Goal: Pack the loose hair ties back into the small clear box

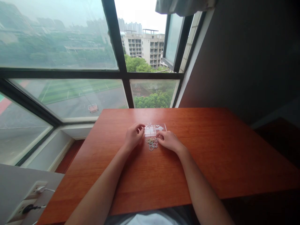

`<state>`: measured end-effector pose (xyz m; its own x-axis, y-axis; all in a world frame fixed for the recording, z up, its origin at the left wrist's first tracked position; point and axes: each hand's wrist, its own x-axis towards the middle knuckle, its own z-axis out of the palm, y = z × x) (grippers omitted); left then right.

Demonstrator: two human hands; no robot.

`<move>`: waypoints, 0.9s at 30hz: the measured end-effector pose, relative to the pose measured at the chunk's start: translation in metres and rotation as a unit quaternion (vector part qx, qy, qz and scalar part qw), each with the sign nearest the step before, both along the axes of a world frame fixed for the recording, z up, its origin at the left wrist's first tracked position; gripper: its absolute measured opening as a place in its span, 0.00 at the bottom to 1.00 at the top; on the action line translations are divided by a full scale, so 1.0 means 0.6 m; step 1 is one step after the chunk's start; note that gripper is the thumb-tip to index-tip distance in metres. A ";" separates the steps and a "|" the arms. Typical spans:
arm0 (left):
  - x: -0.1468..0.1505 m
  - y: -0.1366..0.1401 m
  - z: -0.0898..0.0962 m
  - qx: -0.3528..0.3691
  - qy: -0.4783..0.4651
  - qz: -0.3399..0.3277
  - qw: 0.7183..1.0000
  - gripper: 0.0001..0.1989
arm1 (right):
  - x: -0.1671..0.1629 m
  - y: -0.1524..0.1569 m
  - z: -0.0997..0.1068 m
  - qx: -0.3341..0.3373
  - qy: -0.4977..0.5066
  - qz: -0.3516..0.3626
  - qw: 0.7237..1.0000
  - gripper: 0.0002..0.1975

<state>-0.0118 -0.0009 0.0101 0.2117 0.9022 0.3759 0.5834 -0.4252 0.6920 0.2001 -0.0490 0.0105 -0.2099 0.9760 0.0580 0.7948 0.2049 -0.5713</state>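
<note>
A small clear plastic box point(150, 131) lies on the wooden table, with its transparent lid point(161, 127) folded out to the right and white printing on it. Just in front of the box is a loose pile of pale, multicoloured hair ties point(152, 143), ring-shaped and thin. My left hand point(135, 136) rests at the box's left edge, fingers curved, with a gap between thumb and forefinger. At the pile's right side, below the lid, my right hand point(169, 140) has its thumb and fingers drawn together. Whatever lies between those fingertips is too small to make out.
The reddish-brown table point(211, 150) reaches from my body to the window frame point(126, 76). A dark grey wall point(234, 62) rises on the right. At lower left, a wall socket point(36, 189) holds a white plug, with a black plug point(28, 208) below.
</note>
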 end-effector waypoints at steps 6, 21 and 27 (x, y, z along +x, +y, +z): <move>-0.001 -0.001 0.003 0.010 0.012 -0.007 1.000 0.07 | 0.008 0.002 0.000 0.000 0.024 0.006 1.000 0.07; -0.001 -0.004 0.004 0.011 0.017 -0.012 1.000 0.07 | 0.003 -0.002 0.006 -0.030 0.126 0.065 0.989 0.07; 0.000 -0.005 0.005 0.017 0.013 -0.020 1.000 0.07 | 0.004 -0.001 -0.003 -0.001 0.062 0.052 0.997 0.09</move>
